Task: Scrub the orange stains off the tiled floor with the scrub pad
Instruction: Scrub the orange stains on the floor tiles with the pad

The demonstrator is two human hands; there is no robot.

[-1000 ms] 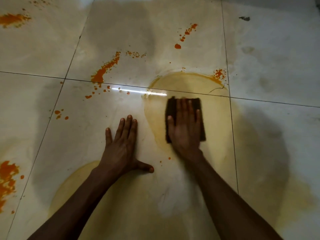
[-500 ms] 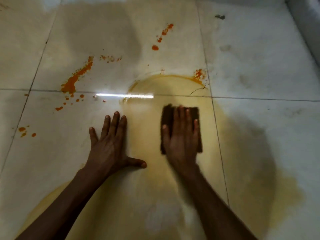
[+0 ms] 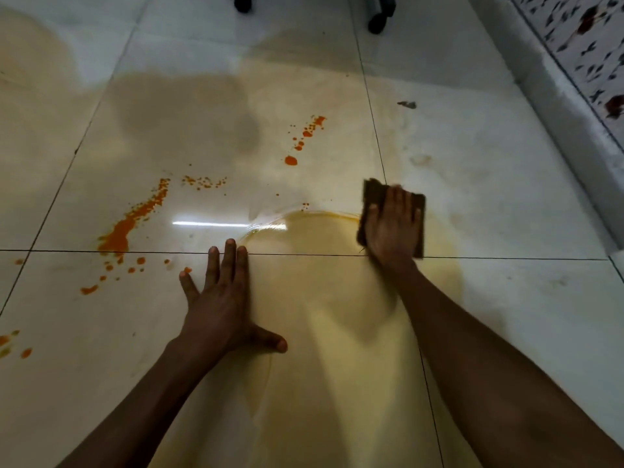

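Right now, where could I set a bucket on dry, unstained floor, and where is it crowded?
Cleanest patch: the tile right of the scrub pad, bordered by the grey skirting, only faint marks there. Also the tile near right of the right hand, below the grout line. Crowded: orange splatter left and ahead of the left hand, and the yellow wet smear between the hands.

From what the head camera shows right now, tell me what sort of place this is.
Probably an indoor room of a home or office, though little shows. The floor is large glossy tiles with thin grout lines, a raised patterned ledge runs along the right edge, and two dark caster wheels, likely a rolling chair's, stand at the top.
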